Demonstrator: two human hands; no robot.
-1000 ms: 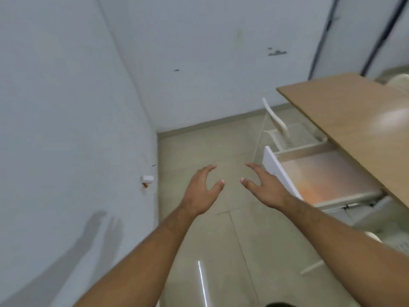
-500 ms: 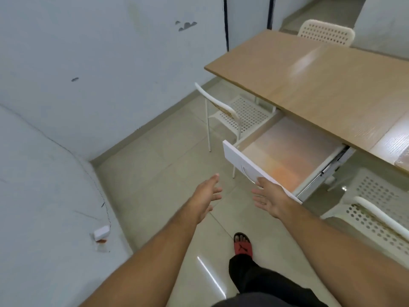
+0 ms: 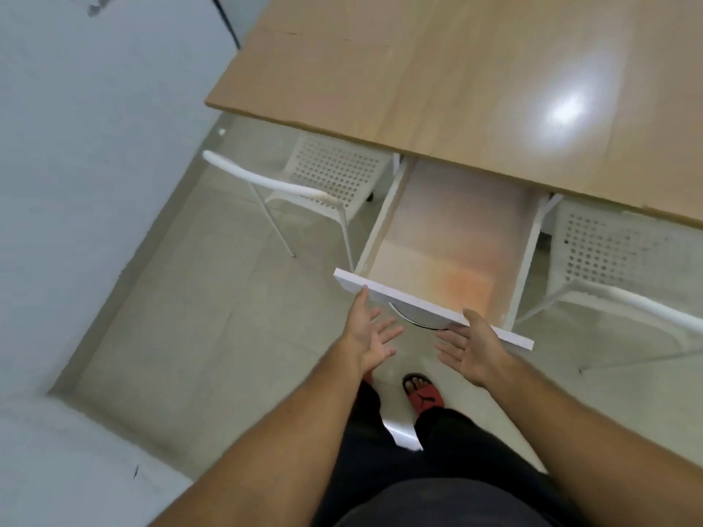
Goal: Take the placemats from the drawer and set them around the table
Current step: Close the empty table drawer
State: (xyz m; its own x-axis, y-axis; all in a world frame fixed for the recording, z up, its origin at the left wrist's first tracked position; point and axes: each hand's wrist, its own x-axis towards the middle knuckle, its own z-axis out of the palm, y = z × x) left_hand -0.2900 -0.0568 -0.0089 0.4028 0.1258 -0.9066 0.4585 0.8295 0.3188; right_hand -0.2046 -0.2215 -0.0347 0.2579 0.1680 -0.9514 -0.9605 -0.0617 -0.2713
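Observation:
A white drawer [image 3: 527, 260] stands pulled out from under the wooden table [image 3: 456, 78]. Inside it lies a pale, peach-tinted flat surface [image 3: 452, 241]; blur keeps me from telling whether it is a placemat or the drawer's floor. My left hand [image 3: 371, 336] hovers just before the drawer's white front panel [image 3: 506, 334], fingers spread, thumb tip at the panel's left end. My right hand [image 3: 473, 346] is open too, palm turned inward, its thumb at the panel's top edge. Neither hand holds anything.
A white perforated chair [image 3: 327, 180] stands left of the drawer, another [image 3: 616, 260] to its right, both tucked under the table. A white wall [image 3: 95, 146] runs along the left. My foot in a red sandal [image 3: 424, 393] is on the tiled floor below the drawer.
The view has swung from the wall to straight above the open drawer. Both hands have come up to the drawer's front panel, still spread and holding nothing.

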